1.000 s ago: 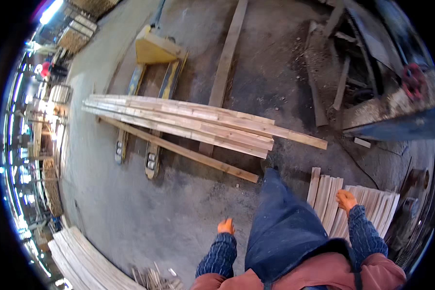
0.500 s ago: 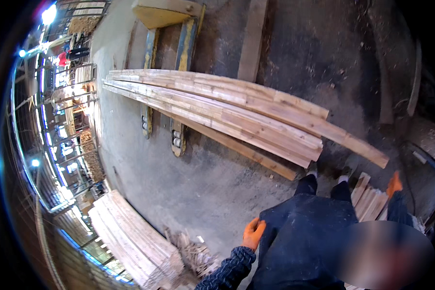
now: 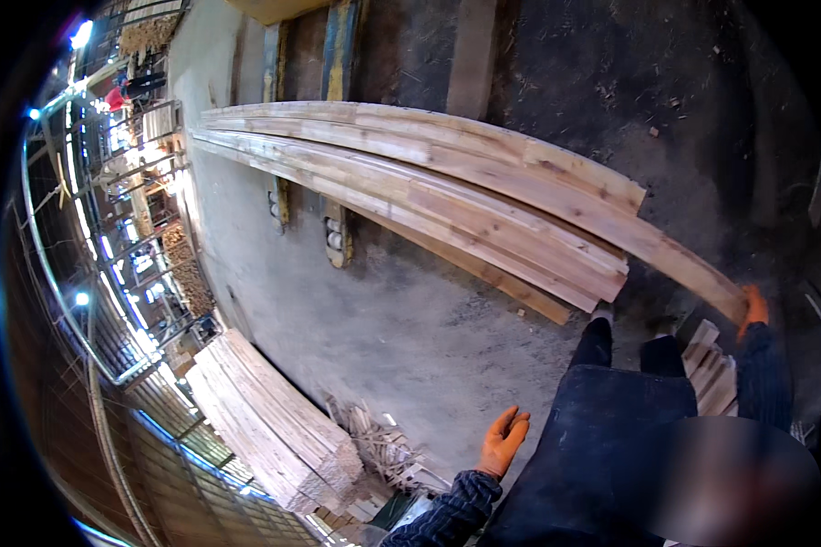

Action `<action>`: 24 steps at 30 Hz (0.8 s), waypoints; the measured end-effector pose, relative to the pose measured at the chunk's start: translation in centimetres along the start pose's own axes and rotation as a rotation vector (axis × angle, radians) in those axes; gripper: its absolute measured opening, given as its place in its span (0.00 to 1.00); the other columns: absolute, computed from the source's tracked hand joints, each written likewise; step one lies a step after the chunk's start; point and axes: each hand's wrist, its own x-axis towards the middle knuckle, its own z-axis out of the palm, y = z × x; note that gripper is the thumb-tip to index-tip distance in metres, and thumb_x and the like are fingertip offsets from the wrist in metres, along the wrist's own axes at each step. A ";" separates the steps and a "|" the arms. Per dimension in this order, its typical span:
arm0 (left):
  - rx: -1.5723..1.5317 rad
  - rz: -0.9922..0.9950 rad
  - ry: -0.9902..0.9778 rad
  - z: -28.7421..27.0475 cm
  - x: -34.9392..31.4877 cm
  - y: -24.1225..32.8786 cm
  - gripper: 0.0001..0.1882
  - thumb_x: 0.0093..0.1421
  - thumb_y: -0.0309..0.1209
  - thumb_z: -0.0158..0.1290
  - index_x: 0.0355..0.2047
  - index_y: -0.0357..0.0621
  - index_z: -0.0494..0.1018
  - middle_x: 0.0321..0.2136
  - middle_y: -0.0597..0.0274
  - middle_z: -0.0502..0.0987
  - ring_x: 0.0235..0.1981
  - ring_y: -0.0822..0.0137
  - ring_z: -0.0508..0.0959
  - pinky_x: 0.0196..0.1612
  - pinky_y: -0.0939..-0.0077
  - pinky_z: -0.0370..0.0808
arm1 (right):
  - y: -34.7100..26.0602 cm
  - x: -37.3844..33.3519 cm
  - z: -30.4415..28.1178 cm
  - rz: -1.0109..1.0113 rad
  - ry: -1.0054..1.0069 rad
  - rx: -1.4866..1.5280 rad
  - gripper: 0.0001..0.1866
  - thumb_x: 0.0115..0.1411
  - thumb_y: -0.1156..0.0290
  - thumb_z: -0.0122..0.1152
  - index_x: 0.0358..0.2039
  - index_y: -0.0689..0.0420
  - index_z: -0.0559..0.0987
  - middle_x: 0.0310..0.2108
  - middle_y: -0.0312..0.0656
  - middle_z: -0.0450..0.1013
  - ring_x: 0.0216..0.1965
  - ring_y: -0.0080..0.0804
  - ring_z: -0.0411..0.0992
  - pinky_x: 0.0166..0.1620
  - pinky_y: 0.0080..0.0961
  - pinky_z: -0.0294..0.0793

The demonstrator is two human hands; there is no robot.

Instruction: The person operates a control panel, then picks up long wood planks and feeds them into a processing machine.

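Long pale wooden boards (image 3: 410,187) lie side by side in a stack, running from far left toward me. One wooden board (image 3: 666,255) sticks out past the others on the right. My right hand (image 3: 754,308), in an orange glove, is at the near end of that board with its fingers around the end edge; part of the grip is hidden. Held out low in front of my body, my left hand (image 3: 504,442), also in an orange glove, has its fingers apart and holds nothing.
Under the boards are pallet jack forks (image 3: 337,239). A second stack of boards (image 3: 260,401) and wood scraps (image 3: 383,447) lie to the left. Short wood pieces (image 3: 710,369) sit beside my feet. A person in red (image 3: 117,98) is far off at the left.
My right hand has come to the end of the protruding board, which it was apart from before. My left hand has moved slightly right and its fingers have spread.
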 end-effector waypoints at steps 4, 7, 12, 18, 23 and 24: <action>-0.021 -0.031 0.017 2.0 0.5 0.2 0.35 0.68 0.38 0.57 0.69 0.34 0.58 0.60 0.52 0.74 0.59 0.62 0.75 0.56 0.71 0.74 | -13.1 -7.8 10.3 -0.560 0.024 -0.851 0.18 0.60 0.72 0.57 0.52 0.52 0.76 0.46 0.53 0.79 0.50 0.55 0.76 0.52 0.45 0.75; -0.061 -0.035 0.023 3.3 1.1 0.4 0.36 0.68 0.37 0.58 0.69 0.33 0.58 0.60 0.52 0.74 0.59 0.60 0.75 0.57 0.69 0.74 | -21.1 -11.1 19.3 -0.061 0.006 -0.208 0.21 0.64 0.56 0.62 0.54 0.52 0.80 0.47 0.49 0.78 0.52 0.43 0.76 0.56 0.38 0.73; -0.123 -0.050 0.020 5.6 1.0 2.8 0.36 0.69 0.37 0.57 0.70 0.33 0.56 0.60 0.52 0.74 0.60 0.59 0.75 0.58 0.67 0.74 | -26.8 -16.5 30.6 -0.263 -0.193 0.067 0.30 0.64 0.59 0.63 0.63 0.56 0.71 0.60 0.52 0.71 0.59 0.41 0.71 0.61 0.33 0.71; -0.200 -0.039 0.025 6.5 0.0 2.4 0.37 0.68 0.39 0.56 0.70 0.32 0.56 0.61 0.48 0.71 0.61 0.56 0.73 0.61 0.64 0.72 | -27.6 -17.5 29.1 -0.540 -0.331 -0.255 0.33 0.63 0.60 0.62 0.67 0.55 0.68 0.65 0.54 0.67 0.65 0.48 0.67 0.66 0.34 0.64; -0.289 -0.003 -0.014 7.6 2.5 1.8 0.39 0.67 0.41 0.57 0.69 0.30 0.56 0.61 0.46 0.71 0.62 0.56 0.73 0.62 0.63 0.71 | -22.0 -14.6 24.9 -0.188 -0.516 -0.028 0.33 0.66 0.56 0.62 0.67 0.56 0.67 0.62 0.51 0.67 0.65 0.41 0.64 0.66 0.39 0.62; -0.265 0.010 -0.029 8.1 4.0 2.2 0.39 0.67 0.42 0.57 0.69 0.30 0.56 0.61 0.46 0.71 0.61 0.56 0.73 0.62 0.63 0.71 | -19.7 -14.8 24.3 -0.201 -0.597 -0.010 0.34 0.66 0.52 0.61 0.67 0.56 0.66 0.60 0.47 0.69 0.62 0.37 0.65 0.65 0.37 0.63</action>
